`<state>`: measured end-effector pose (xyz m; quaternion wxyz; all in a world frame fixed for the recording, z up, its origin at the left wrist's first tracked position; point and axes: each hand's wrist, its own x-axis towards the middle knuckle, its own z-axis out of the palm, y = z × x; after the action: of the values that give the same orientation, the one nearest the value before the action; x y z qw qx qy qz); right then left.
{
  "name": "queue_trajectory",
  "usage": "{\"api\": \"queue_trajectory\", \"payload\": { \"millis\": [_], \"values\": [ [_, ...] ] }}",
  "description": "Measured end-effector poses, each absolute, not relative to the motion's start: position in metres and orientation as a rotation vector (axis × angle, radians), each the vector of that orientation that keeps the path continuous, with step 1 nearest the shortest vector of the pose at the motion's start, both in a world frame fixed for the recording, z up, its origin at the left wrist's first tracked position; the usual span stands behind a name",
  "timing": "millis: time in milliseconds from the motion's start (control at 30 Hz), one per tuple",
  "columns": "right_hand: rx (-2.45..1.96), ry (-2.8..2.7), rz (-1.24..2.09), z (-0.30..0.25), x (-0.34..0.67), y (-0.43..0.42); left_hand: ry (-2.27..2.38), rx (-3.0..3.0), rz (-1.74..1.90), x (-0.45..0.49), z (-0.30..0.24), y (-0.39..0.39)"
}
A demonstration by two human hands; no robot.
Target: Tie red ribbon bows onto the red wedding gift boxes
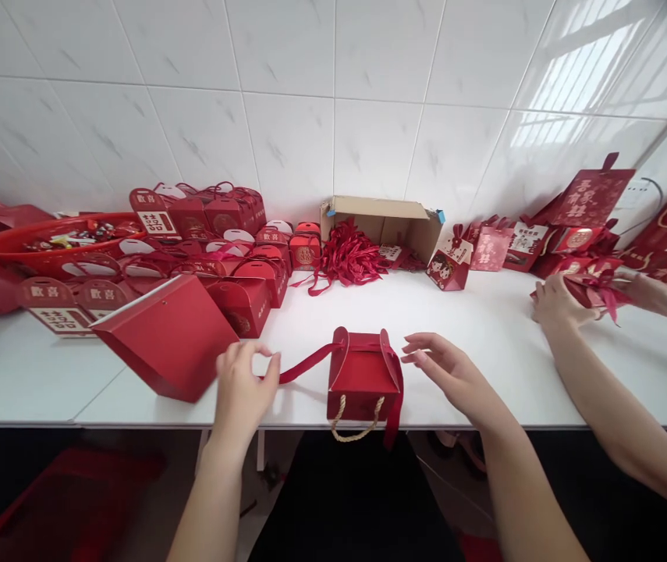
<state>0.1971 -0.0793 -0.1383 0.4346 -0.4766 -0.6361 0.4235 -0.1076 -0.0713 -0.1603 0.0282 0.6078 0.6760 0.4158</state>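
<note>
A small red gift box [362, 378] stands at the table's front edge, with a twisted rope handle [357, 435] hanging over its front. A red ribbon [310, 362] threads through the box's rounded top flaps. My left hand [248, 382] pinches the ribbon's left end, pulling it out to the side. On the right, the ribbon's other end hangs down along the box. My right hand [447, 375] is just right of the box, fingers apart and holding nothing. Left of my left hand, a larger red box [172, 336] leans tilted on the table.
Rows of red gift boxes [216, 215] and an orange basin [2, 243] of sweets line the back left. Loose red ribbons [353, 254] spill from a cardboard box [383, 209]. At right, a co-worker's hands [564, 304] hold a ribboned red box; more packages [594, 195] stand behind.
</note>
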Motion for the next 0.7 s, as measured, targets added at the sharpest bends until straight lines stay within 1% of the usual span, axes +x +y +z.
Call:
{"api": "queue_trajectory", "payload": {
  "millis": [67, 167, 267, 367, 433, 500, 700],
  "values": [
    [-1.134, -1.572, 1.162, -0.144, 0.190, -0.080, 1.709, 1.767, 1.323, -0.085, -0.148, -0.070],
    [-1.060, -1.535, 1.300, -0.146, 0.178, -0.079, 1.266, 1.573, 1.139, -0.060, -0.134, -0.068],
    [-1.038, -1.499, 1.413, -0.144, 0.173, -0.079, 1.132, 1.445, 0.988, -0.054, -0.128, -0.067],
    [-1.071, -1.524, 1.374, -0.142, 0.175, -0.080, 1.145, 1.370, 0.943, -0.060, -0.125, -0.068],
    [-1.071, -1.549, 1.236, -0.142, 0.178, -0.080, 1.173, 1.351, 0.983, -0.063, -0.121, -0.068],
    [-1.058, -1.558, 1.029, -0.143, 0.180, -0.079, 1.195, 1.361, 1.039, -0.065, -0.116, -0.068],
    [-1.020, -1.545, 0.190, -0.146, 0.186, -0.071, 1.169, 1.439, 1.116, -0.066, -0.101, -0.065]
  ]
}}
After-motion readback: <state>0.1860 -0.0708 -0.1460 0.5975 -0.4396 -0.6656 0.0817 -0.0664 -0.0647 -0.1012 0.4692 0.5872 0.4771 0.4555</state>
